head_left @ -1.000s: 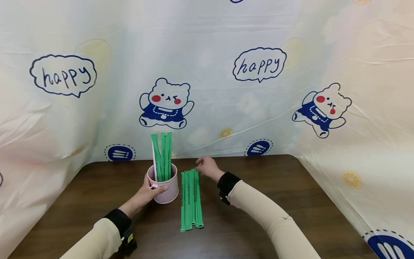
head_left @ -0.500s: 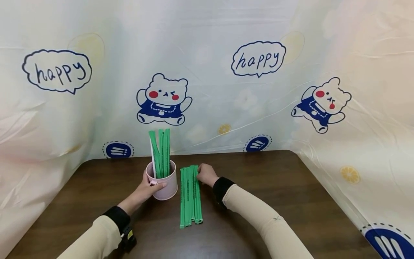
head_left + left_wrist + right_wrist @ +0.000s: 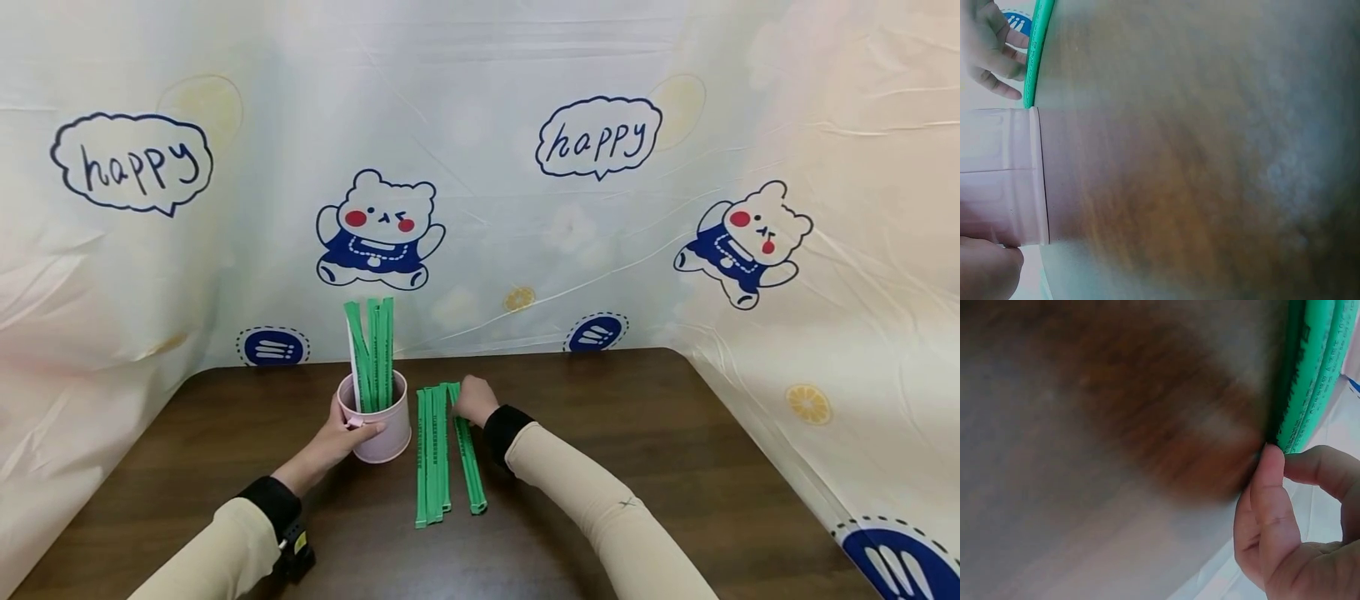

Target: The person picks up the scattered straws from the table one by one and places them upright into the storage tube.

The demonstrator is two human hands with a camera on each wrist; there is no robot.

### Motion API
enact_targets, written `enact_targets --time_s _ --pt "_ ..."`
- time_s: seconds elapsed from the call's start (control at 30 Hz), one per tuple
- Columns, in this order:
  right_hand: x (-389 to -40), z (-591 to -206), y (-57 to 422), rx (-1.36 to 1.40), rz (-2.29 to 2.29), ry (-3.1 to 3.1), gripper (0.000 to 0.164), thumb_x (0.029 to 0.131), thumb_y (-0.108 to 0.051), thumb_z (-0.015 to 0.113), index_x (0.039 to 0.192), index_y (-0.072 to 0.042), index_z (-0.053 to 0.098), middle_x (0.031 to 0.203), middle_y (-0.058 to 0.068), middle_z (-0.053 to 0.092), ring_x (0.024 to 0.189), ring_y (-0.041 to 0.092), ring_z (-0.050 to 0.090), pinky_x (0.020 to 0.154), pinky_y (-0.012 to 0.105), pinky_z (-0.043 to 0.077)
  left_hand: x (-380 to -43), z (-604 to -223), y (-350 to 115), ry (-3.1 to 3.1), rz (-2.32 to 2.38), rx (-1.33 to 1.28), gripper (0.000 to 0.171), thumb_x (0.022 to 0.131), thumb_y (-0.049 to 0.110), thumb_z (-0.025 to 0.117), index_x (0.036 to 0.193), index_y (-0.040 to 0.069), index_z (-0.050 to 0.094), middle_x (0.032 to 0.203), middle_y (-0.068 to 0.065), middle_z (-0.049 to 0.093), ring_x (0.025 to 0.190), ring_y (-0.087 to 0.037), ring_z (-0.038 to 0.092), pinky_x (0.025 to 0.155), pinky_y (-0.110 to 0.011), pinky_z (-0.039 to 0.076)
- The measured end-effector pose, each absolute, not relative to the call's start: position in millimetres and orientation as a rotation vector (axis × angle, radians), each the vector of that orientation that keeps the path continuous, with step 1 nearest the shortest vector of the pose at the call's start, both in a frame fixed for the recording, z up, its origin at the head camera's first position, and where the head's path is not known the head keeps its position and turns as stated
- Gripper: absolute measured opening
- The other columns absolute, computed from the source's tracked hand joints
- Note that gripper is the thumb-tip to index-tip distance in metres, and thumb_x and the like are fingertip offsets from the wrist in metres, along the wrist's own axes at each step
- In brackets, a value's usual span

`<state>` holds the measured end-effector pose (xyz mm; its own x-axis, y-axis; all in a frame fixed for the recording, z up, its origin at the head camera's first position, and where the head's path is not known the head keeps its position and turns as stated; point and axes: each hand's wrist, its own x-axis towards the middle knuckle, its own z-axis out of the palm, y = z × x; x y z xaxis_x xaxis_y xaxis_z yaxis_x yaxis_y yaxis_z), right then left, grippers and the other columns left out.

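My left hand point(image 3: 335, 440) holds a small pink metal pail point(image 3: 392, 437) from its left side, thumb across the front below the rim. Several long green-wrapped sticks point(image 3: 382, 350) with dark printing stand in it, leaning a little, beside one white edge. My right hand point(image 3: 477, 402) pinches the far end of a green-wrapped stick point(image 3: 471, 471) between thumb and index finger point(image 3: 1316, 469); its near end lies angled out to the right. Left of it, other green-wrapped sticks point(image 3: 431, 458) lie side by side on the table. What is inside the wrappers is hidden.
The dark brown wooden table point(image 3: 637, 467) extends on both sides of the arms. Behind it hangs a pale curtain point(image 3: 480, 167) printed with bears and speech bubbles, meeting the table's back edge.
My right hand has come in to the sticks' far end and taken hold; the rightmost stick has swung out to the right, away from the row. My left hand keeps holding the pail.
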<state>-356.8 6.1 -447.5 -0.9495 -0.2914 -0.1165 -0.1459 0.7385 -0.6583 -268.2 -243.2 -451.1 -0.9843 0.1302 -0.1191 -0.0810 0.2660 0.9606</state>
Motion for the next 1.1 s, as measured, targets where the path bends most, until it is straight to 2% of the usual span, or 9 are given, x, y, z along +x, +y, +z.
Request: enact_targets --time_s 0.17,0.23,0.3,0.33,0.4,0.47,0.67,0.93,1.1 --pt "-358.7 -449.7 15.7 -0.327 -1.229 2.593 0.058 0.089 0.004 0.066 0.065 -0.020 0.020 0.056 -0.004 0.021 0.045 0.010 0.034 0.049 0.025 0.045 -267.8 -450.1 -243.0 2.361 1.796 0.043 0.109 0.095 0.026 0.067 0.160 0.015 -0.020 0.168 -0.024 -0.001 0.153 -0.046 0.011 0.126 -0.069 0.010" --pt "-356.3 -449.3 19.4 -0.304 -1.341 2.506 0.039 0.090 0.004 0.064 0.067 -0.013 0.037 0.065 0.000 0.036 0.054 0.012 0.041 0.055 0.028 0.052 -267.6 -449.9 -243.1 2.363 1.794 0.034 0.110 0.095 0.026 0.067 0.160 0.016 -0.020 0.168 -0.024 -0.002 0.153 -0.046 0.010 0.126 -0.069 0.009" --pt "-352.6 -447.6 22.0 -0.279 -1.430 2.411 0.007 0.093 0.003 0.062 0.091 0.001 0.055 0.085 0.012 0.054 0.069 0.020 0.056 0.066 0.034 0.059 -267.7 -449.9 -242.9 2.363 1.792 0.033 0.110 0.095 0.026 0.067 0.160 0.016 -0.021 0.168 -0.023 -0.002 0.153 -0.046 0.010 0.126 -0.069 0.009" --pt "-350.5 -445.9 22.9 -0.260 -1.472 2.362 0.018 0.094 0.002 0.061 0.111 0.007 0.057 0.100 0.020 0.059 0.082 0.026 0.063 0.073 0.038 0.062 -267.7 -450.3 -242.7 2.363 1.791 0.035 0.110 0.095 0.026 0.067 0.160 0.016 -0.021 0.168 -0.024 -0.002 0.153 -0.046 0.010 0.126 -0.069 0.009" --pt "-347.3 -441.1 24.4 -0.220 -1.550 2.281 0.050 0.096 0.002 0.060 0.142 0.010 0.043 0.129 0.031 0.055 0.109 0.040 0.065 0.087 0.046 0.062 -267.9 -450.9 -242.1 2.359 1.793 0.039 0.110 0.095 0.025 0.067 0.160 0.017 -0.021 0.168 -0.023 -0.002 0.153 -0.046 0.011 0.126 -0.069 0.009" --pt "-347.0 -434.7 25.5 -0.188 -1.600 2.225 0.052 0.097 0.002 0.058 0.146 0.009 0.041 0.135 0.034 0.053 0.121 0.045 0.061 0.092 0.049 0.060 -268.1 -451.2 -241.5 2.360 1.790 0.045 0.110 0.095 0.025 0.067 0.160 0.016 -0.021 0.168 -0.023 -0.002 0.153 -0.046 0.011 0.126 -0.069 0.009" --pt "-359.6 -400.9 33.0 -0.217 -1.679 2.231 0.048 0.100 0.000 0.055 0.146 0.006 0.043 0.127 0.028 0.058 0.108 0.037 0.065 0.099 0.051 0.057 -268.1 -449.8 -242.2 2.356 1.803 0.056 0.110 0.094 0.023 0.067 0.160 0.016 -0.021 0.167 -0.023 -0.002 0.152 -0.046 0.011 0.126 -0.070 0.009" --pt "-373.1 -348.3 52.6 -0.267 -1.831 2.221 0.051 0.099 0.000 0.050 0.149 0.001 0.039 0.116 0.019 0.057 0.111 0.035 0.063 0.103 0.051 0.055 -269.2 -449.3 -242.7 2.365 1.791 0.058 0.109 0.095 0.024 0.066 0.160 0.015 -0.022 0.167 -0.024 -0.003 0.152 -0.046 0.011 0.126 -0.070 0.010" --pt "-371.3 -319.7 55.9 -0.307 -1.884 2.263 0.051 0.100 0.000 0.051 0.151 -0.001 0.040 0.127 0.023 0.055 0.120 0.039 0.061 0.105 0.051 0.054 -268.8 -450.9 -243.0 2.361 1.795 0.056 0.108 0.095 0.022 0.066 0.159 0.014 -0.021 0.167 -0.024 -0.002 0.152 -0.046 0.010 0.126 -0.069 0.010"
